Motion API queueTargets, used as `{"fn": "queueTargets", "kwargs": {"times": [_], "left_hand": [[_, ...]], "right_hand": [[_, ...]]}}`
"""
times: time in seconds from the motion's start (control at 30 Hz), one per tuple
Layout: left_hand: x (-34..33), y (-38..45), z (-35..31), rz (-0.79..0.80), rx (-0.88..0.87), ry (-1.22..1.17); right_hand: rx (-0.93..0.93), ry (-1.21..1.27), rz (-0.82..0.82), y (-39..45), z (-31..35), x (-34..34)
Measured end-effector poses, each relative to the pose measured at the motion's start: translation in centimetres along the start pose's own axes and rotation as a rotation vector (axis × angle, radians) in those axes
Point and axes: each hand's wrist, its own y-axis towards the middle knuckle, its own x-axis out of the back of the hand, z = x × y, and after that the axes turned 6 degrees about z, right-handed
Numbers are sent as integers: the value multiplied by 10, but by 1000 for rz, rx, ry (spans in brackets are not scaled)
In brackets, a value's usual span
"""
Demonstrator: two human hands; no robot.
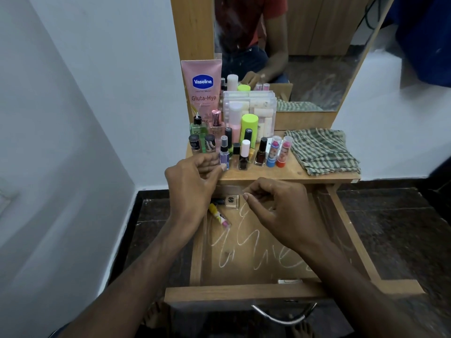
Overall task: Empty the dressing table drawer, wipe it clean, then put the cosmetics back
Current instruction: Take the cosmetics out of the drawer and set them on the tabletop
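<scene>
Reaching over an open drawer [244, 292], a person works at a wooden bench [288, 173] set below a mirror [317, 45]. The left hand [192, 181] sits at the bench's front edge, its fingertips pinching the base of a small purple spray bottle [224, 152] that stands upright among the cosmetics. The right hand [280, 206] hovers above the back of the drawer with fingers loosely curled and thumb close to the forefinger; whether it holds anything cannot be told.

Most of the cosmetics stand crowded on the left half of the bench: a pink Vaseline tube [202, 89] at the back, a clear box [253, 106] beside it, a lime-capped bottle [249, 128], nail polishes [244, 154] and two lip balms [278, 152] in front. A folded checked cloth [322, 150] lies on the right half, well apart from them.

In the drawer's far left corner lie a square clear bottle [231, 202] and a yellow-and-pink tube [218, 214], just beside each other. Pale scribbles [256, 254] mark the drawer's floor.
</scene>
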Motion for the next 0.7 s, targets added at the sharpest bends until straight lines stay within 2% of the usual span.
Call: {"fn": "queueTargets", "kwargs": {"times": [0.13, 0.2, 0.23, 0.3, 0.33, 0.37, 0.4, 0.47, 0.6, 0.7], "left_hand": [[10, -4, 3, -14, -23, 13], [21, -9, 3, 46, -192, 69], [26, -11, 3, 145, -289, 86], [29, -18, 2, 474, -328, 194], [25, -24, 1, 608, -303, 357], [19, -30, 1, 664, -282, 560], [12, -35, 1, 662, -259, 737], [3, -41, -2, 647, -199, 913], [-7, -38, -5, 684, -201, 1117], [-8, -38, -4, 695, -200, 1150]], "right_hand": [[-70, -76, 168, 0, -9, -2], [-112, -166, 283, 3, -17, -6], [-130, -229, 344, 7, -20, -9], [-161, -363, 485, 16, -24, -16], [-163, -414, 544, 22, -26, -21], [-157, -455, 582, 28, -26, -27], [-146, -488, 596, 34, -26, -32], [-121, -531, 611, 40, -28, -43], [-132, -568, 714, 35, -33, -53], [-208, -596, 630, 35, -36, -48]]}}
